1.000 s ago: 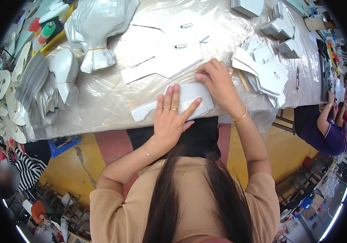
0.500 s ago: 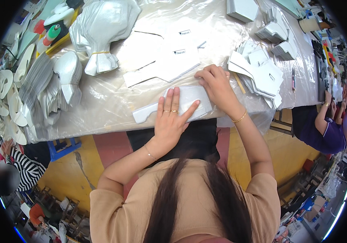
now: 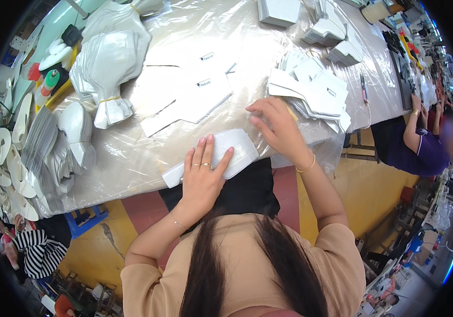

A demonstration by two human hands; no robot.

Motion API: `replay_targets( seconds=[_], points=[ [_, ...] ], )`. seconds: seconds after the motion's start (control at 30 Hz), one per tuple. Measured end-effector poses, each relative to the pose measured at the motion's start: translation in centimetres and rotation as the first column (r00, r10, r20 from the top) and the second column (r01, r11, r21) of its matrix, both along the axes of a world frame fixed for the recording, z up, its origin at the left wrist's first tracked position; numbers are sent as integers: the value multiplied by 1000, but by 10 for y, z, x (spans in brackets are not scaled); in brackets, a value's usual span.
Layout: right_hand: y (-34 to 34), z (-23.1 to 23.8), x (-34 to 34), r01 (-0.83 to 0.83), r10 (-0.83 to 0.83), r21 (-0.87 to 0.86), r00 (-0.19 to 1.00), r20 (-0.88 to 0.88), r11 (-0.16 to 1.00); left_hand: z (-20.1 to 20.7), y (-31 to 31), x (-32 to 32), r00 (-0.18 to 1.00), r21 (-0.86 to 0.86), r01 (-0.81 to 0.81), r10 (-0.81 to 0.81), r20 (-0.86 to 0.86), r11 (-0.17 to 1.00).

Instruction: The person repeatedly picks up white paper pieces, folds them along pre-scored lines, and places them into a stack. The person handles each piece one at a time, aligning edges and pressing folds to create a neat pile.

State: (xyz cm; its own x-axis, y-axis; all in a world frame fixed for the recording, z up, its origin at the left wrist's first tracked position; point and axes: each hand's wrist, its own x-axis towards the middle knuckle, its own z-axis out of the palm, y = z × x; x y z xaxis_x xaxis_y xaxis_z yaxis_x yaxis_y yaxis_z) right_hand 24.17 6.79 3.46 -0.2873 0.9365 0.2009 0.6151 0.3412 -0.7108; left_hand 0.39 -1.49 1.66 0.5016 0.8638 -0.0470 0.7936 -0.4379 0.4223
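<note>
My left hand (image 3: 202,182) lies flat with fingers spread on a white cut shoe-part-like piece (image 3: 243,149) at the table's front edge. Its palm and fingers cover the piece's middle. To the right of that piece, my right hand (image 3: 279,129) hovers with thumb and forefinger apart, and nothing shows between them. Just beyond lie two overlapping white cut pieces (image 3: 184,110), each with a small dark printed mark. Close to the right hand is a loose, fanned pile of similar white pieces (image 3: 311,98).
Bundled grey-white pieces (image 3: 107,63) and rows of stacked ones (image 3: 41,142) fill the left side. More stacks (image 3: 279,11) stand at the far right. A slim pen-like tool (image 3: 364,89) lies right on the plastic-covered table (image 3: 126,171). Co-workers sit at both sides.
The view has shifted, so the table appears turned and lower. My right hand has come away from the piece's far right edge and its fingers have spread. My left hand stays on the piece.
</note>
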Motion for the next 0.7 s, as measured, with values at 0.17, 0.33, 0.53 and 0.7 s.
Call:
replay_targets(
  seconds=[0.17, 0.33, 0.53, 0.7],
  points=[
    [-34, -12, -9, 63, -60, -28, 992, 114, 998, -9, -6, 3, 996, 84, 25, -18, -90, 996],
    [-40, -30, -6, -34, 8, 81, 951, 310, 996, -20, -9, 2, 990, 132, 37, -19, -141, 991],
    [-29, -17, 15, -250, 213, 38, 887, 410, 968, -23, -9, 2, 988, 155, 43, -20, -153, 987],
    [-22, -3, 20, -288, 299, -92, 862, 409, 953, -23, -11, 2, 994, 130, 9, 5, -109, 992]
  ],
)
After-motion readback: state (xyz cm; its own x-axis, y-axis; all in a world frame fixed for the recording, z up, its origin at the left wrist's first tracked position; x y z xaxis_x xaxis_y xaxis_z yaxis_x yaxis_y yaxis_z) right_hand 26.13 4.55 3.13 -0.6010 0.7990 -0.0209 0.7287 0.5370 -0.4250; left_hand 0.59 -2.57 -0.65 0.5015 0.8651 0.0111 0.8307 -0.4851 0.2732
